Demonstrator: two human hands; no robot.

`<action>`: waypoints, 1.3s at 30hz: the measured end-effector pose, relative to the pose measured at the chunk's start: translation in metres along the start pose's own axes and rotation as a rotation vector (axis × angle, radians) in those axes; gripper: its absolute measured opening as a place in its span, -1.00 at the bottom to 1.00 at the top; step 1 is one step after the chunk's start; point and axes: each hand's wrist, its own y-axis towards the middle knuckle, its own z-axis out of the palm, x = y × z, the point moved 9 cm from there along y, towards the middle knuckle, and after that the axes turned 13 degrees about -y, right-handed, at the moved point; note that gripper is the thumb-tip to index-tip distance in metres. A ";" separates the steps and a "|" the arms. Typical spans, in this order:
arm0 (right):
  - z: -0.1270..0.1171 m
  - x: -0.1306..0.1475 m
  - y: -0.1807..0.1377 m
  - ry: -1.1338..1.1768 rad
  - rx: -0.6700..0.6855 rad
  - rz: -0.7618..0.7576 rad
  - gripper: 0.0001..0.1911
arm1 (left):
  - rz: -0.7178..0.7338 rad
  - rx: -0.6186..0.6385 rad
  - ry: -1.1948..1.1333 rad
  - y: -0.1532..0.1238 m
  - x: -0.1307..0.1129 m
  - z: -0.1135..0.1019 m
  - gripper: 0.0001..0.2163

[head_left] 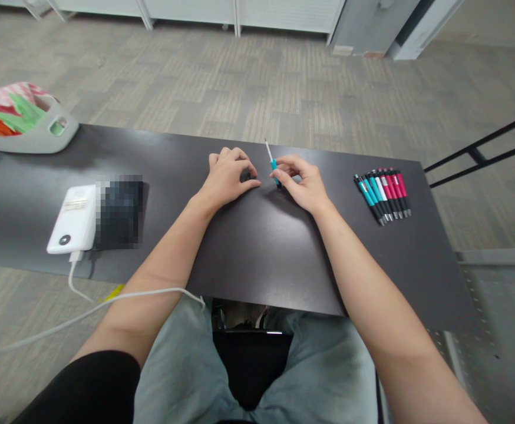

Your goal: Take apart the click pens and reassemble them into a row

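Note:
My right hand [299,181] pinches a teal pen part [274,164] between thumb and fingers, just above the table. A thin pale rod, like a pen refill [268,149], sticks up from its far end, and its near end is dark. To its left, my left hand [230,176] rests at the tabletop with curled fingers. A small dark piece [246,175] shows between its thumb and fingers; its kind is unclear. The two hands are apart. Right of my right hand, several pens [383,194] in teal, white and pink with black grips lie in a row.
The dark table [257,253] spans the view before my lap. On its left lie a white power bank [72,218] with a white cable [151,294] and a blurred-out dark object [120,212]. A pale basket [58,132] with colourful packaging stands at the far left.

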 end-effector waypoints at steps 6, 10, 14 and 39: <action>0.000 0.000 -0.001 0.005 -0.001 0.000 -0.49 | 0.022 -0.022 -0.169 0.003 -0.001 0.002 -0.87; -0.002 0.000 -0.001 -0.025 -0.013 0.017 -0.47 | 0.024 -0.131 -0.662 0.011 0.013 -0.005 -0.82; -0.003 0.003 -0.001 -0.060 -0.016 0.015 -0.48 | -0.024 -0.343 -1.000 0.016 0.035 -0.019 -0.56; 0.000 0.008 -0.001 -0.099 0.046 0.016 -0.45 | -0.036 -0.374 -0.993 0.014 0.032 -0.017 -0.53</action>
